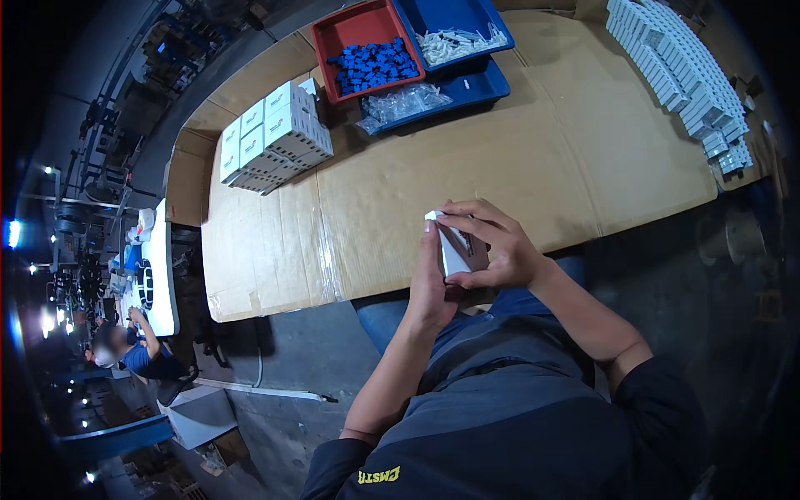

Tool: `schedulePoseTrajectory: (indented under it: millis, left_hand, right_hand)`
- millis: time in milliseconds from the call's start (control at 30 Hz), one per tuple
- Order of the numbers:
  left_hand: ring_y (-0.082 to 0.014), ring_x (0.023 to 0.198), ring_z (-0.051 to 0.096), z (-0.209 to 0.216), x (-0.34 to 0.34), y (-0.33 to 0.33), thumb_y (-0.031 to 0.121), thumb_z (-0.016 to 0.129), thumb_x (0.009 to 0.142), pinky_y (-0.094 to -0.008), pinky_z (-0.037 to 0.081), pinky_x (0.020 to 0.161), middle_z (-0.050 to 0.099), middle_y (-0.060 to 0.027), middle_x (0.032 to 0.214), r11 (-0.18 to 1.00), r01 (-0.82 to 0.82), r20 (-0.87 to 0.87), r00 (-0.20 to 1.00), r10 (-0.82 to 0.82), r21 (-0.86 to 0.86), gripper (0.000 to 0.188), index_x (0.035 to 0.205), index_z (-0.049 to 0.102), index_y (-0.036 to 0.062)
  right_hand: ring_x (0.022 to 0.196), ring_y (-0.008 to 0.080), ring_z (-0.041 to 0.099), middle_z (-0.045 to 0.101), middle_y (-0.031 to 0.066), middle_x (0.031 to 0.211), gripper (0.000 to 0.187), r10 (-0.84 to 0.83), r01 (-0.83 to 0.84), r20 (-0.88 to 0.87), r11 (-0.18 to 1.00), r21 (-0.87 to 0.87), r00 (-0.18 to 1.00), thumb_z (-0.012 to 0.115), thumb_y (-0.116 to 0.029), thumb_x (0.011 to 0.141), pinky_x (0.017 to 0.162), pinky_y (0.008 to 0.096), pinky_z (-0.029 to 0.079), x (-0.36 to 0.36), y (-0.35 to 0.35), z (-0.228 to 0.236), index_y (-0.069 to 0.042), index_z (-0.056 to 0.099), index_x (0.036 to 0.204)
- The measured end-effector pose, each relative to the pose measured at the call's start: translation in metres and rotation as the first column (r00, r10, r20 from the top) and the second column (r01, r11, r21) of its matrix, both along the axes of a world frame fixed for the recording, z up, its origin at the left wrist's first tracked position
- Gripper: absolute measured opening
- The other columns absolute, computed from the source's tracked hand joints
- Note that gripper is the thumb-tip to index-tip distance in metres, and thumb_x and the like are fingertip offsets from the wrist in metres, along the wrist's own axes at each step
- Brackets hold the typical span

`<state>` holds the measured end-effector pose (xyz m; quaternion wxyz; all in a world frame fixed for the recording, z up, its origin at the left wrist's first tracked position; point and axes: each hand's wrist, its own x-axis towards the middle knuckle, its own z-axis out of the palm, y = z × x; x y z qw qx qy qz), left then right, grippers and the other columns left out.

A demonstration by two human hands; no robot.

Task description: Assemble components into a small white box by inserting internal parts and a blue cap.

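Both hands grip a small white box just over the near edge of the cardboard-covered table. My left hand lies along the box's left side, its thumb pointing up near the top corner. From the right, my right hand curls over it, fingers at the far end and thumb at the near lower edge. The box is tilted, and dark print shows on its right face, partly hidden by the fingers. What is inside the box cannot be seen.
Stacked white boxes stand at the table's left. Behind are a red bin of blue parts, a blue bin of white pieces and another blue bin with clear bags. Rows of white parts fill the far right. A person sits at the left.
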<state>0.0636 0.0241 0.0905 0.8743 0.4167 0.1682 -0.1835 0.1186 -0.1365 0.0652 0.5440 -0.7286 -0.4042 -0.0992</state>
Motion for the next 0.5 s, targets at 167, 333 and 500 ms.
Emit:
schedulePoseTrajectory:
  millis: [167, 333, 500]
  left_hand:
    - [-0.0219, 0.128, 0.06, 0.017, -0.003, -0.014, 0.06, 0.037, 0.109, -0.0352, 0.055, 0.102, 0.056, -0.0104, 0.14, 0.997, -0.075, 0.097, 0.992, 0.074, 0.009, 0.066, 0.154, 0.042, 0.0121]
    - [-0.0193, 0.129, 0.058, 0.002, -0.007, -0.027, 0.06, 0.034, 0.11, -0.035, 0.052, 0.105, 0.053, -0.0101, 0.143, 0.999, 0.046, 0.047, 0.998, -0.046, 0.004, 0.067, 0.155, 0.038, 0.0107]
    - [-0.0179, 0.117, 0.063, -0.035, -0.01, -0.032, 0.062, 0.036, 0.109, -0.0334, 0.055, 0.097, 0.059, -0.008, 0.129, 0.999, -0.029, -0.049, 0.998, 0.028, -0.022, 0.066, 0.15, 0.04, 0.0106]
  right_hand:
    - [0.13, 0.0404, 0.058, 0.057, 0.0221, 0.144, 0.077, -0.017, 0.019, 0.107, 1.0, -0.017, 0.994, 0.085, -0.039, 0.081, 0.108, 0.0475, 0.049, -0.002, -0.001, -0.003, 0.001, 0.06, 0.142]
    - [0.132, 0.0432, 0.056, 0.054, 0.0245, 0.146, 0.066, -0.031, 0.037, 0.147, 0.999, -0.036, 0.989, 0.062, -0.041, 0.099, 0.11, 0.0489, 0.046, -0.003, -0.012, -0.013, 0.005, 0.054, 0.146]
    - [0.13, 0.0441, 0.058, 0.053, 0.0258, 0.147, 0.065, -0.043, 0.049, 0.13, 0.998, -0.043, 0.991, 0.056, -0.043, 0.102, 0.107, 0.0483, 0.049, -0.008, -0.008, -0.041, 0.007, 0.055, 0.143]
